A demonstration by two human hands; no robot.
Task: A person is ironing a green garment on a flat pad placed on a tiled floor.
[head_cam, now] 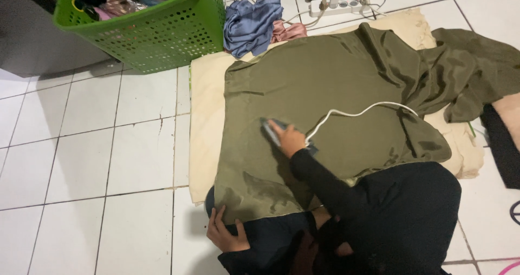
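The right hand (290, 139) is closed around the handle of an iron (273, 130), which sits flat on an olive-green cloth (325, 85) near the middle of its near half, its pointed end turned toward the cloth's left edge; a white cord (357, 112) runs from the iron across the cloth in a loose curve toward the far right. The left hand (223, 233) lies at the near left corner of the cloth, fingers curled over the hem and pinning it down, the thumb on the floor side; it grips the edge rather than lifting it. The cloth is spread over a cream pad (203, 118) laid on the white tiled floor (97, 161); the pad shows as a bare strip along the cloth's left edge and again at the far right corner; the cloth's right part is bunched in folds that spill off the pad's right edge; darker patches mark the cloth near the left hand. Beyond the pad's far left corner stands a green plastic basket (157, 37) holding clothes; just beside it lies a crumpled blue garment (252, 23), touching a pink one (287, 32); a white power strip (338, 5) rests on the floor past the pad's far edge.
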